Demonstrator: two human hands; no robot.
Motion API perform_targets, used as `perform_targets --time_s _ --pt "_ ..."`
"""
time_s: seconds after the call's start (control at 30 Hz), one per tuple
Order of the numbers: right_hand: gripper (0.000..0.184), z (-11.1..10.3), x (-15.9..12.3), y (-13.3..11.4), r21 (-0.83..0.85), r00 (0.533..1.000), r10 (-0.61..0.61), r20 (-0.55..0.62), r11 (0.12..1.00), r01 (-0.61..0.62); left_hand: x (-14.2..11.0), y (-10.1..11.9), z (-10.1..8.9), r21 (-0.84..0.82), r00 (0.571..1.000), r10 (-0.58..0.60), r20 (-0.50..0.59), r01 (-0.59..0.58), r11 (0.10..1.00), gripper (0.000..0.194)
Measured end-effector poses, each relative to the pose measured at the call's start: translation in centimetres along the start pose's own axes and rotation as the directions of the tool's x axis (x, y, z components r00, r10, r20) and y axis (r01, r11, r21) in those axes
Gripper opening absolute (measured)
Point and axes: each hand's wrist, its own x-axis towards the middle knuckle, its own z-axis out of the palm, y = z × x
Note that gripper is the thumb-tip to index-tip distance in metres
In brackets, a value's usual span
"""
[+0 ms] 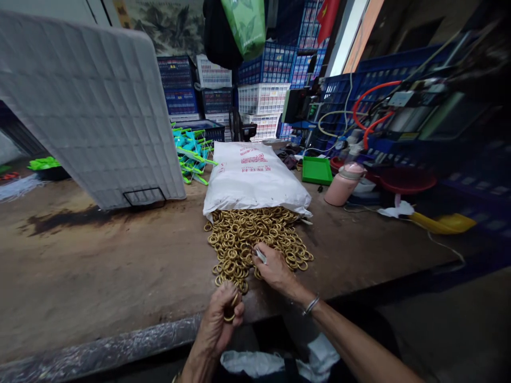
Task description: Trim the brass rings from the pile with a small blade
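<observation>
A loose heap of gold-coloured rings [251, 234] spills from the mouth of a white sack [255, 181] printed in red, which lies on the table. My left hand [221, 314] is closed around one or more of these rings near the table's front edge, just below the heap. Over the heap's lower right side, my right hand [275, 268] has its fingers curled against the rings. Something whitish shows at its fingers, and what it grips cannot be made out. A metal bracelet [310, 305] circles the right wrist.
A tall white quilted panel [96, 111] stands at left. Green and blue plastic pieces [194, 151] lie behind it. To the right are a green tray [316, 170], a pink bottle [344, 183] and a machine with orange hoses [407, 114]. Stacked crates [263, 98] fill the back.
</observation>
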Motion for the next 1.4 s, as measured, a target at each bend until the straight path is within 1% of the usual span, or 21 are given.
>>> perform_targets --time_s 0.13,0.27,0.33,0.43,0.53,0.63,0.67,0.73,0.8,0.83,0.87,0.9,0.93,0.97,1.0,1.07,1.1,1.17,1.23,1.3,1.4 --pt "0.009 -0.3 -0.9 -0.4 0.255 0.995 0.082 0.061 0.962 -0.095 0.0 0.0 0.4 -0.076 0.998 -0.059 0.009 0.059 0.995 0.032" --pt "0.009 -0.6 -1.8 -0.5 0.421 0.976 0.189 0.104 0.881 -0.216 -0.3 -0.2 0.9 -0.189 0.992 -0.119 -0.029 0.112 0.975 0.023" --pt "0.009 -0.6 -2.2 -0.4 0.489 0.965 0.225 0.133 0.832 -0.261 -0.6 -0.3 1.1 -0.186 0.992 -0.116 -0.055 0.104 0.977 0.022" --pt "0.007 -0.7 -2.9 -0.3 0.540 0.951 0.239 0.197 0.783 -0.309 -1.1 -0.4 1.6 -0.065 0.998 -0.039 -0.051 0.036 0.997 0.023" --pt "0.007 -0.8 -3.6 -0.5 0.548 0.944 0.241 0.227 0.770 -0.328 -1.3 -0.7 2.2 0.168 0.992 0.121 -0.029 -0.114 0.979 0.026" --pt "0.007 -0.9 -4.3 -1.1 0.573 0.937 0.220 0.271 0.745 -0.341 -1.4 -1.2 2.5 0.430 0.955 0.290 -0.058 -0.238 0.871 0.030" --pt "0.006 -0.9 -4.5 -1.3 0.584 0.929 0.215 0.302 0.728 -0.359 -1.4 -1.4 2.5 0.504 0.939 0.340 -0.048 -0.271 0.820 0.029" --pt "0.004 -1.0 -4.9 -1.8 0.605 0.898 0.216 0.384 0.675 -0.421 -1.5 -1.6 2.5 0.628 0.910 0.412 0.030 -0.338 0.701 0.025" --pt "0.004 -1.0 -5.2 -2.1 0.622 0.858 0.215 0.467 0.609 -0.492 -1.8 -1.8 2.4 0.708 0.887 0.443 0.133 -0.398 0.584 0.019" --pt "0.006 -1.0 -5.3 -2.2 0.625 0.838 0.215 0.502 0.579 -0.523 -1.9 -1.8 2.4 0.730 0.879 0.444 0.173 -0.417 0.541 0.017" --pt "0.006 -0.8 -5.4 -2.1 0.622 0.820 0.218 0.529 0.558 -0.550 -2.0 -1.9 2.4 0.742 0.874 0.442 0.200 -0.430 0.515 0.016" --pt "0.007 -0.7 -5.5 -2.0 0.613 0.808 0.225 0.545 0.550 -0.567 -2.0 -1.9 2.4 0.742 0.873 0.439 0.214 -0.437 0.509 0.015" --pt "0.008 -0.5 -5.6 -1.8 0.602 0.805 0.235 0.545 0.559 -0.571 -2.1 -1.9 2.5 0.734 0.876 0.429 0.218 -0.437 0.519 0.015" --pt "0.009 -0.3 -5.7 -1.6 0.591 0.817 0.240 0.524 0.588 -0.552 -2.1 -1.9 2.6 0.721 0.885 0.415 0.212 -0.428 0.545 0.016" --pt "0.013 -0.2 -5.8 -1.4 0.582 0.845 0.232 0.482 0.636 -0.507 -2.1 -1.9 2.7 0.705 0.896 0.398 0.194 -0.410 0.579 0.016" --pt "0.022 0.0 -6.0 -1.1 0.545 0.912 0.182 0.367 0.753 -0.369 -2.0 -2.0 2.9 0.669 0.919 0.367 0.146 -0.365 0.647 0.017" --pt "0.025 0.0 -6.0 -1.0 0.515 0.937 0.153 0.315 0.802 -0.304 -2.0 -2.1 3.0 0.655 0.928 0.353 0.120 -0.341 0.675 0.017" --pt "0.027 -0.1 -6.1 -1.0 0.458 0.958 0.119 0.261 0.858 -0.232 -1.9 -2.2 3.1 0.638 0.943 0.327 0.070 -0.294 0.712 0.017" --pt "0.026 -0.3 -6.2 -0.9 0.435 0.958 0.121 0.261 0.871 -0.228 -1.8 -2.5 3.0 0.625 0.958 0.285 0.027 -0.239 0.743 0.020" --pt "0.026 -0.3 -6.2 -0.6 0.445 0.956 0.120 0.266 0.865 -0.232 -1.6 -2.7 2.9 0.613 0.974 0.225 -0.005 -0.175 0.770 0.024" --pt "0.024 -0.1 -6.4 0.1 0.477 0.959 0.124 0.255 0.846 -0.237 -1.4 -3.1 2.7 0.609 0.988 0.153 -0.012 -0.114 0.785 0.029"
